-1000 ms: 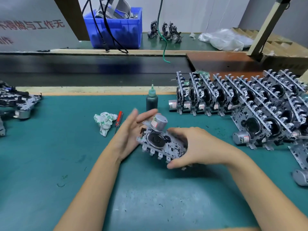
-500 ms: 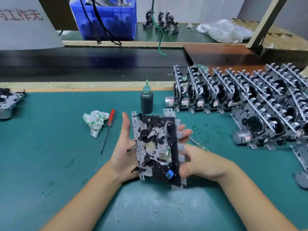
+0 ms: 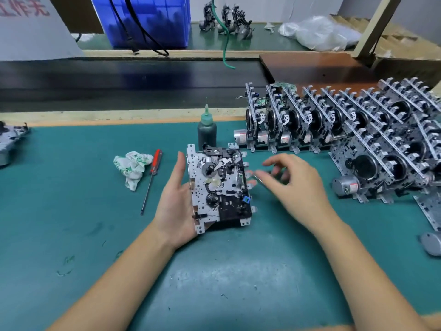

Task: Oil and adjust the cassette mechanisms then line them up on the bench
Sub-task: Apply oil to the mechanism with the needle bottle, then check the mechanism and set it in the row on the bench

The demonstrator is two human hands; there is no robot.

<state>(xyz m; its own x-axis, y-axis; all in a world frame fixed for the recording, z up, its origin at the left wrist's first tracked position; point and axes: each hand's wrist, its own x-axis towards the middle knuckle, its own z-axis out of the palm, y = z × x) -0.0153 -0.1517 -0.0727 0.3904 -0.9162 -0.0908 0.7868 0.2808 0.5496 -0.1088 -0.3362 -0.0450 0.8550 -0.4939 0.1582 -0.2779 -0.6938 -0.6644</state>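
Observation:
My left hand (image 3: 174,206) holds a cassette mechanism (image 3: 219,187) just above the green mat, its gear side facing up toward me. The thumb lies along its left edge and the fingertips show past its right edge. My right hand (image 3: 296,182) is off the mechanism, blurred, hovering to its right with fingers loosely spread over a thin metal tool (image 3: 259,179) on the mat. A dark oil bottle (image 3: 207,132) with a green nozzle stands right behind the mechanism. Several finished mechanisms (image 3: 310,123) stand lined up on edge at the right.
A red-handled screwdriver (image 3: 152,173) and a crumpled rag (image 3: 132,168) lie left of my left hand. Another mechanism (image 3: 9,139) sits at the left edge. A dark conveyor belt (image 3: 119,84) runs behind the mat, with a blue bin (image 3: 148,22) beyond it.
The mechanism was turned over from motor side up to gear side up. My right hand let go of it and moved right; my left hand alone holds it now.

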